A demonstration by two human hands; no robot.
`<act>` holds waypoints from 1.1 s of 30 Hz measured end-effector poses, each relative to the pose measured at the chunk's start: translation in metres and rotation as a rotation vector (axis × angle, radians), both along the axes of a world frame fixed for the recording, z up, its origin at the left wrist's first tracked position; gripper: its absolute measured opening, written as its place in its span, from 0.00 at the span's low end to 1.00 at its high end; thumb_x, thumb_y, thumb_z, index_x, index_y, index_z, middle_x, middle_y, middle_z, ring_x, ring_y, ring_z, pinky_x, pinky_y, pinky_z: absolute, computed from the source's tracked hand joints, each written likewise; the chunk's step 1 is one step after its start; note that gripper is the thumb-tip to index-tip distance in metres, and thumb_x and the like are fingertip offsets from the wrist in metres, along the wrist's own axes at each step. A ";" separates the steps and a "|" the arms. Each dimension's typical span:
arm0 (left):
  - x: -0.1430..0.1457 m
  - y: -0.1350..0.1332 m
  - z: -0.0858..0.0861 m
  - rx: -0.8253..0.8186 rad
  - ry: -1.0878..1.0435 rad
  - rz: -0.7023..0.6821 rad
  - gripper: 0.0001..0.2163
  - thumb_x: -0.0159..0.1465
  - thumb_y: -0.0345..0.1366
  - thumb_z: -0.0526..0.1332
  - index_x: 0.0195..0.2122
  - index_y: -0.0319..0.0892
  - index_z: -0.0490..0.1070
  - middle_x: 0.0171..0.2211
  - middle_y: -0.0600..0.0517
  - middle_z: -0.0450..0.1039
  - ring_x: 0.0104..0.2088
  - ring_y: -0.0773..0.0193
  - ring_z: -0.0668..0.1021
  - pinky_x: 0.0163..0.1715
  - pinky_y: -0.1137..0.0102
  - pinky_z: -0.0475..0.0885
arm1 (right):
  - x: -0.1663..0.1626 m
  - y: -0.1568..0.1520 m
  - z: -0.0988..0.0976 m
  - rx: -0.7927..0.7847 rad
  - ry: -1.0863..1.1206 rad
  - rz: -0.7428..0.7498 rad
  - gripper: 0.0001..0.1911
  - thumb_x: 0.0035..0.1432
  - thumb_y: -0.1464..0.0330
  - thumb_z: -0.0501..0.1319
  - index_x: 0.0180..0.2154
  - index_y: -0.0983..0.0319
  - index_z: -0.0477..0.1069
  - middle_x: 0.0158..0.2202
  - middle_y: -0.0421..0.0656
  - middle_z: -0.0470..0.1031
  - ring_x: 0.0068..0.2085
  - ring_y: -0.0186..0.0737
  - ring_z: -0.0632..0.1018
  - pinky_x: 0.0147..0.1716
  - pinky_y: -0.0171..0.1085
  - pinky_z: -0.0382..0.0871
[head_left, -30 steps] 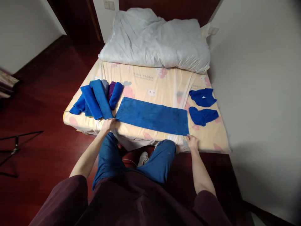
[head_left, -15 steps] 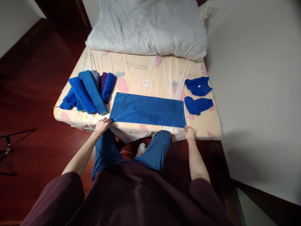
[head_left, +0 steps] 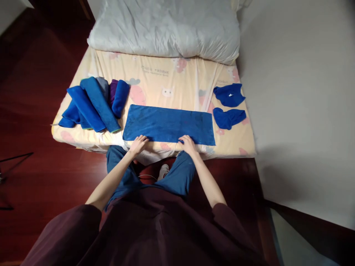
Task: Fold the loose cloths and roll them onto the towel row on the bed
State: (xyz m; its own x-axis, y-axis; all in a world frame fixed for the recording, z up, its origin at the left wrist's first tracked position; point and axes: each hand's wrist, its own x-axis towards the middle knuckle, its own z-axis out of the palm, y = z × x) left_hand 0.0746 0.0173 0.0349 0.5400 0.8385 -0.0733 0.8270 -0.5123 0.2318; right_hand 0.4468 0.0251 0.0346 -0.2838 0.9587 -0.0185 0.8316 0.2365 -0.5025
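A long blue towel (head_left: 169, 123) lies flat across the near part of a bed with a pale yellow printed sheet (head_left: 166, 85). My left hand (head_left: 139, 143) rests on the towel's near edge, left of the middle, fingers spread. My right hand (head_left: 188, 143) rests on the same edge, right of the middle, fingers curled on the cloth. Neither hand lifts the towel.
Several folded blue and purple towels (head_left: 93, 103) are piled at the bed's left. Two crumpled blue cloths (head_left: 229, 106) lie at the right. A white duvet (head_left: 166, 29) covers the far end. A white wall stands right, dark red floor (head_left: 36, 155) left.
Both hands left the towel's near corners and moved inward along its near edge toward the middle. The camera tipped downward, so the bed sits higher in view.
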 end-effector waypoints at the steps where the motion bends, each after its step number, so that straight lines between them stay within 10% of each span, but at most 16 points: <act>1: 0.010 0.002 -0.003 -0.012 -0.004 -0.023 0.16 0.70 0.31 0.51 0.54 0.41 0.75 0.50 0.38 0.74 0.51 0.48 0.72 0.49 0.57 0.67 | -0.018 -0.002 -0.002 -0.011 -0.028 0.061 0.14 0.63 0.72 0.59 0.48 0.62 0.78 0.48 0.50 0.78 0.53 0.51 0.73 0.56 0.45 0.67; 19: 0.037 0.020 -0.011 -0.121 -0.011 -0.090 0.13 0.68 0.31 0.53 0.48 0.41 0.77 0.45 0.41 0.75 0.50 0.52 0.75 0.52 0.60 0.70 | -0.068 0.003 -0.005 -0.072 -0.238 0.020 0.13 0.64 0.72 0.58 0.46 0.61 0.79 0.48 0.50 0.79 0.52 0.48 0.75 0.55 0.43 0.68; 27: 0.030 0.096 -0.015 -0.001 -0.111 0.307 0.27 0.71 0.43 0.50 0.69 0.38 0.62 0.74 0.39 0.50 0.73 0.40 0.51 0.69 0.41 0.46 | -0.073 0.080 -0.020 -0.042 -0.156 -0.114 0.31 0.74 0.59 0.48 0.71 0.64 0.56 0.75 0.49 0.50 0.75 0.49 0.49 0.73 0.53 0.43; 33: -0.021 0.154 -0.027 0.038 -0.167 0.492 0.31 0.72 0.49 0.47 0.72 0.37 0.56 0.75 0.39 0.45 0.75 0.44 0.45 0.70 0.41 0.40 | 0.000 0.152 -0.045 -0.033 -0.259 -0.357 0.33 0.75 0.56 0.43 0.73 0.65 0.51 0.76 0.48 0.44 0.76 0.45 0.45 0.73 0.50 0.38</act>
